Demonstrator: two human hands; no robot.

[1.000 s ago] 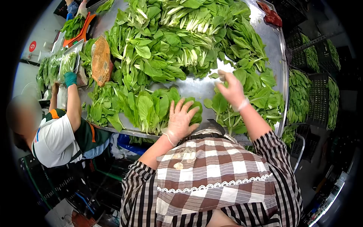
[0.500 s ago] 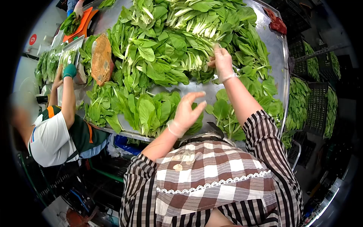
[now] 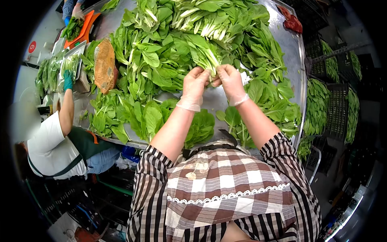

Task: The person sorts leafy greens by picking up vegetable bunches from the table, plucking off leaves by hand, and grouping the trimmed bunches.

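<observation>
Both of my hands, in clear gloves, meet at the pale stem ends of a bunch of leafy greens (image 3: 206,54). My left hand (image 3: 196,85) pinches the stems from the left side. From the right, my right hand (image 3: 229,82) has its fingers closed on the same stem ends, close to the left fingertips. The bunch's leaves point away from me onto a large heap of greens (image 3: 169,52) on the metal table (image 3: 278,20). Nearer to me lie more loose leafy greens (image 3: 153,117), left of my wrists, and another pile (image 3: 274,101) to the right.
A brown wrapped bundle (image 3: 105,66) lies at the left. Beyond it, a co-worker's green-gloved hand (image 3: 67,80) is at bagged greens on a white tray (image 3: 82,82). Another person's hand holds greens by an orange stand (image 3: 82,30). Black crates (image 3: 336,105) with greens stand at the right.
My left hand has moved up and right to join the right hand at the stems. The right hand has drawn back slightly toward me with the bunch. The co-worker at left has shifted.
</observation>
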